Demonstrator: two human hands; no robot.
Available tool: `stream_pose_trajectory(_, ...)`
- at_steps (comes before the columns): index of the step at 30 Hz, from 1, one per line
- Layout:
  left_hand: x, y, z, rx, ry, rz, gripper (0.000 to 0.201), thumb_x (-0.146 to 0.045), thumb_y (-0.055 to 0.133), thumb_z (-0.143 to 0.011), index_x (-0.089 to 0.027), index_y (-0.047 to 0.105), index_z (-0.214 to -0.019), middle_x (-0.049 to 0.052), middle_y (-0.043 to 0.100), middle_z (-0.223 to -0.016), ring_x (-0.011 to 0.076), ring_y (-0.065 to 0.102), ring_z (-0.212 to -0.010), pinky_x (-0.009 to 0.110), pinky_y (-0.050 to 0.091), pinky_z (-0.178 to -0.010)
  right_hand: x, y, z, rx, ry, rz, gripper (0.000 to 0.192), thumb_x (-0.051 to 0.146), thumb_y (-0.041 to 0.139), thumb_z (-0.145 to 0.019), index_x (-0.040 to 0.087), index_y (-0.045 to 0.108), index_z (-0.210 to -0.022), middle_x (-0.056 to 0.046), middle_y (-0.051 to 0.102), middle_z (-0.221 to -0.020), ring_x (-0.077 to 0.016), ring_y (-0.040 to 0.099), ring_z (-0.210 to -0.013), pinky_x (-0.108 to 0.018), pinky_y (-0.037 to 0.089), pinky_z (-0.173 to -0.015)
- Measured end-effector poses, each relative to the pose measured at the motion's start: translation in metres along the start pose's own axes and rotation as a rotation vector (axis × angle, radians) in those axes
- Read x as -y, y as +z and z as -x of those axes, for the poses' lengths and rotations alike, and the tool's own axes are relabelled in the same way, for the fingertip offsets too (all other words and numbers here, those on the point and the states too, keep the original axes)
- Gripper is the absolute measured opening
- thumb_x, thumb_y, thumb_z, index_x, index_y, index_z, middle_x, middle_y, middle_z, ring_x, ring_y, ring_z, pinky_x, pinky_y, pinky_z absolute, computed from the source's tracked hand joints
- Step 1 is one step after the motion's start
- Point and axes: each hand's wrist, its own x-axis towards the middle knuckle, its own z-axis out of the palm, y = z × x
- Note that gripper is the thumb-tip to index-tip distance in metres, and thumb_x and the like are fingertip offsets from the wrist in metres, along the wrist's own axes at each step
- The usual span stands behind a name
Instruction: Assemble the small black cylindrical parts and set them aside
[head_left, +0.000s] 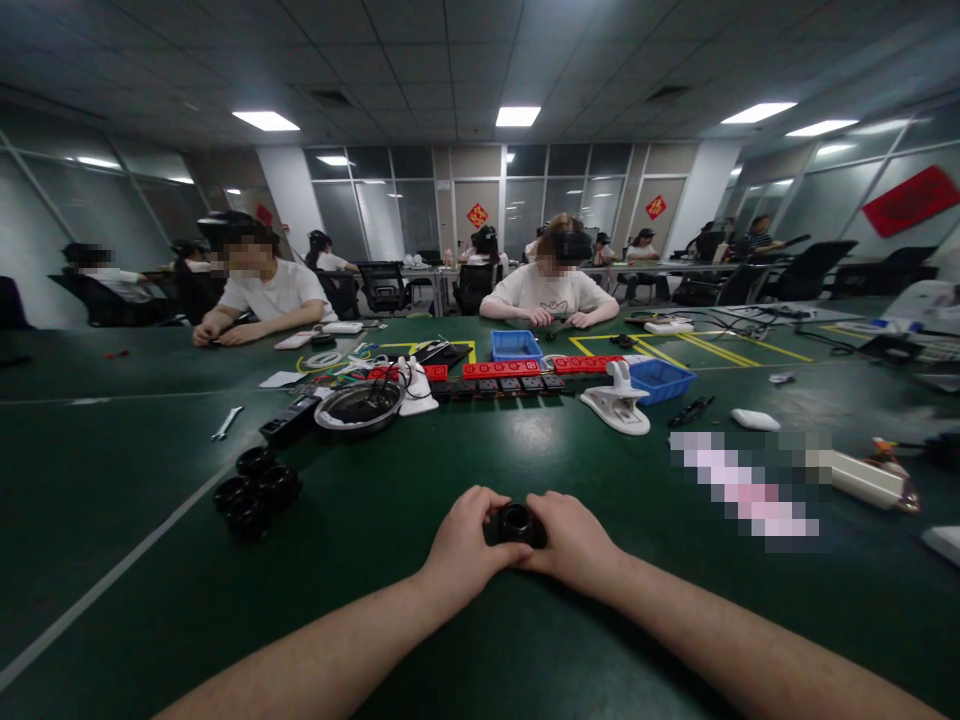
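A small glossy black cylindrical part [516, 521] with a round hollow in its top stands at the near middle of the green table [360, 620]. My left hand [469, 538] closes around its left side, thumb in front. From the right, my right hand [568, 535] grips the same part, and the two thumbs meet at its near side. The fingers behind it are partly hidden. Off to the left sits a cluster of several similar black cylindrical parts [259, 488], apart from both hands.
Farther back are a metal bowl [358, 428] with dark cables, red and black socket strips [501, 371], a white clip stand [619, 405] and blue bins [516, 345]. A wrench [226, 423] lies left. Two people [552, 290] sit across the table.
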Motion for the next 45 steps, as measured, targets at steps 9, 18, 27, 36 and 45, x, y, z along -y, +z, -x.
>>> stream_pose_trajectory(9,-0.002,-0.006,-0.003,0.115,0.085,0.049,0.037,-0.027,0.065,-0.061,-0.022,0.054,-0.096,0.001,0.05,-0.085,0.0161,0.047,-0.077,0.023,0.037,-0.061,-0.014,-0.016,0.002,0.102,-0.178,-0.368,0.057,0.046,0.065,-0.056,0.019,0.045,-0.102,-0.004,0.053,-0.095,-0.0192,0.049,-0.083,-0.028,0.037,-0.07)
stream_pose_trajectory(18,-0.003,-0.007,-0.002,0.17,0.102,0.068,0.044,-0.026,0.062,-0.065,-0.026,0.049,-0.107,0.002,0.051,-0.092,0.0165,0.048,-0.083,0.024,0.04,-0.065,-0.034,-0.018,-0.007,0.264,-0.339,-0.506,0.024,0.022,0.058,-0.069,0.015,0.053,-0.092,-0.001,0.051,-0.089,-0.0157,0.047,-0.083,-0.026,0.037,-0.074)
stream_pose_trajectory(27,-0.002,-0.006,-0.002,0.143,0.1,0.071,0.042,-0.028,0.065,-0.062,-0.025,0.052,-0.102,0.0,0.05,-0.088,0.0151,0.048,-0.077,0.023,0.038,-0.062,-0.028,-0.011,-0.006,0.196,-0.235,-0.467,0.028,0.028,0.065,-0.063,0.016,0.053,-0.085,0.001,0.05,-0.079,-0.0132,0.047,-0.073,-0.021,0.035,-0.061)
stream_pose_trajectory(36,0.003,0.0,-0.004,0.032,0.035,0.022,0.037,-0.025,0.07,-0.054,-0.019,0.053,-0.086,-0.001,0.049,-0.081,0.0146,0.047,-0.072,0.023,0.036,-0.06,-0.005,0.001,0.0,-0.001,-0.005,-0.121,0.04,0.05,0.062,-0.056,0.017,0.048,-0.073,-0.002,0.052,-0.071,-0.0145,0.046,-0.064,-0.022,0.03,-0.052)
stream_pose_trajectory(45,0.003,0.003,-0.004,-0.045,0.029,-0.066,0.042,-0.032,0.07,-0.052,-0.02,0.049,-0.086,0.0,0.05,-0.083,0.0178,0.048,-0.078,0.027,0.038,-0.066,0.004,-0.012,0.002,0.009,0.042,0.042,0.06,0.064,0.058,-0.048,0.016,0.05,-0.084,-0.007,0.055,-0.081,-0.0243,0.052,-0.076,-0.032,0.037,-0.063)
